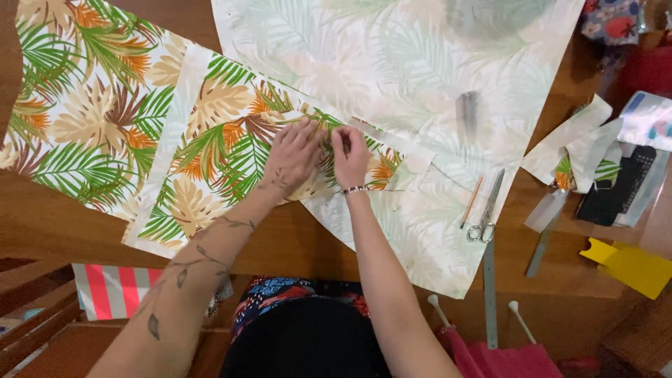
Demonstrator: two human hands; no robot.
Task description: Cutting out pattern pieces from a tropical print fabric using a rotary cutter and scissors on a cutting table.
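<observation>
Tropical leaf-print fabric (210, 147) in green, orange and beige lies across a wooden table (294, 245). My left hand (292, 157) rests flat on the cloth, fingers pressing its folded edge. Right beside it, my right hand (350, 157) pinches the same fold, with a bead bracelet at the wrist. The two hands almost touch. A larger piece, pale side up (420, 63), spreads beyond them to the right. What the right fingertips pinch besides cloth is too small to tell.
Scissors (488, 206) and a pencil (472, 201) lie on the pale fabric at right. A metal ruler (489, 294) hangs over the near edge. Fabric scraps (581, 143), a dark case (616, 189) and yellow card (633, 266) sit far right.
</observation>
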